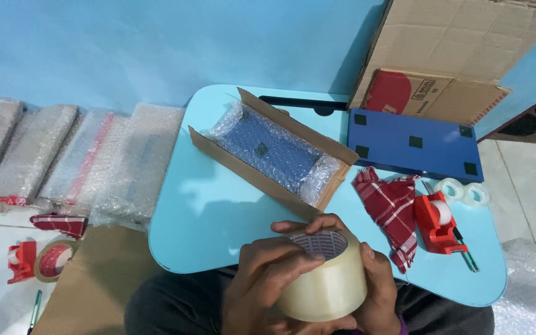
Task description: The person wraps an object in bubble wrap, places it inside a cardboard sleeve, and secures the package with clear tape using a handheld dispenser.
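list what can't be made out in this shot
Head view only:
- Blue item in the open cardboard box: blurred by bubble wrap.
- Tape roll: its loose end is hidden under the left hand and right hand.
- Wrapped bundles: contents unclear.

Dim bluish indoor light, soft shadows, slightly soft focus
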